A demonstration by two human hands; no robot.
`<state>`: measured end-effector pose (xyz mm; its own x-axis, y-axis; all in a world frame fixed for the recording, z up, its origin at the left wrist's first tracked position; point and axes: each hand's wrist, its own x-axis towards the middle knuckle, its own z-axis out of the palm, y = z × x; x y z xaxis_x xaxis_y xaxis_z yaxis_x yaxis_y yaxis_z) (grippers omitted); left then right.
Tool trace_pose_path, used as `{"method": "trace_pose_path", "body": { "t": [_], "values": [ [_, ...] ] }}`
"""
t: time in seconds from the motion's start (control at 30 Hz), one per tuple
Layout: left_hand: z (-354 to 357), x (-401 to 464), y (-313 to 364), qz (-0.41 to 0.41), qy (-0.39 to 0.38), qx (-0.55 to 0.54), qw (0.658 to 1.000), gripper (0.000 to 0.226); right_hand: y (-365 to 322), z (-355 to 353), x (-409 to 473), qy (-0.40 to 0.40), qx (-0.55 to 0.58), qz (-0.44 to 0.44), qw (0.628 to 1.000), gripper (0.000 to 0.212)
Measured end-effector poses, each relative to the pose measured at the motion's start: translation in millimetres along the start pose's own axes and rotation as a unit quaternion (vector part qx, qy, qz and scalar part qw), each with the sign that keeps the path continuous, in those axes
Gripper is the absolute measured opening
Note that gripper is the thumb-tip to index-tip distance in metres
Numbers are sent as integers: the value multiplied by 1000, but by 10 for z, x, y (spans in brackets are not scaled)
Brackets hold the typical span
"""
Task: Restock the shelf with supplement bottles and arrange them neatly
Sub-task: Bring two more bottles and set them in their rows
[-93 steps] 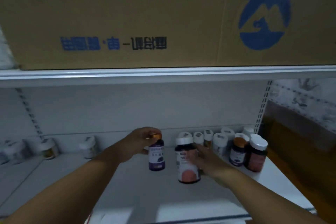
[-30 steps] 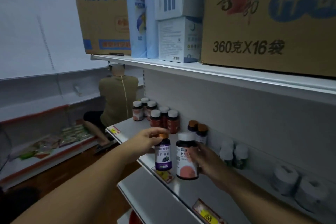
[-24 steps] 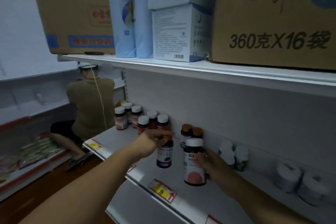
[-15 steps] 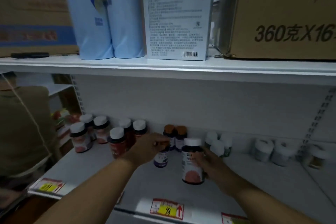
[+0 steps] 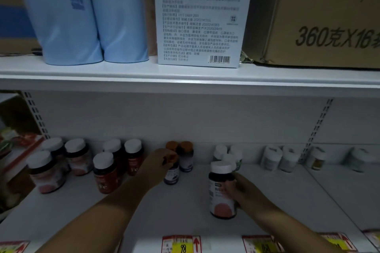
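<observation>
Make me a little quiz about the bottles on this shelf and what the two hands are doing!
1. True or false: the left hand grips the orange-capped purple bottle by its cap.
2. What colour is the cap of the big bottle the right hand holds? A) orange B) white C) blue
3. Fill in: the yellow price tag on the shelf edge between the arms reads ___.

Key
1. True
2. B
3. 98
</observation>
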<state>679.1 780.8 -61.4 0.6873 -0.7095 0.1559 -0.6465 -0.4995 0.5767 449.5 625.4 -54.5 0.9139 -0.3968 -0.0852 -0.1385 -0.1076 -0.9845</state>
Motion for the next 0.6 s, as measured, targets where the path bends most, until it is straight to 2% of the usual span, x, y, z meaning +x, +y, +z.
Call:
{"method": "trace_pose_path", "body": {
  "t": [0.17,0.23,0.33,0.47,0.6],
  "values": [
    [-76,-4,33,35,13,75,996,31,-164,88,77,-48,17,-21,998,74],
    [-177,-71,65,67,17,95,993,29,-251,184,152,-63,24,-32,997,83],
    [-502,-168,54,87,78,113,987,48,-372,413,301,-85,34,-46,995,92],
    [-1248,-438,-28,43,163,104,980,63,-596,899,428,-158,33,-69,984,82],
    [-1964,-882,-444,-76,175,167,967,45,-694,1619,493,-244,19,-78,966,65]
  ]
}}
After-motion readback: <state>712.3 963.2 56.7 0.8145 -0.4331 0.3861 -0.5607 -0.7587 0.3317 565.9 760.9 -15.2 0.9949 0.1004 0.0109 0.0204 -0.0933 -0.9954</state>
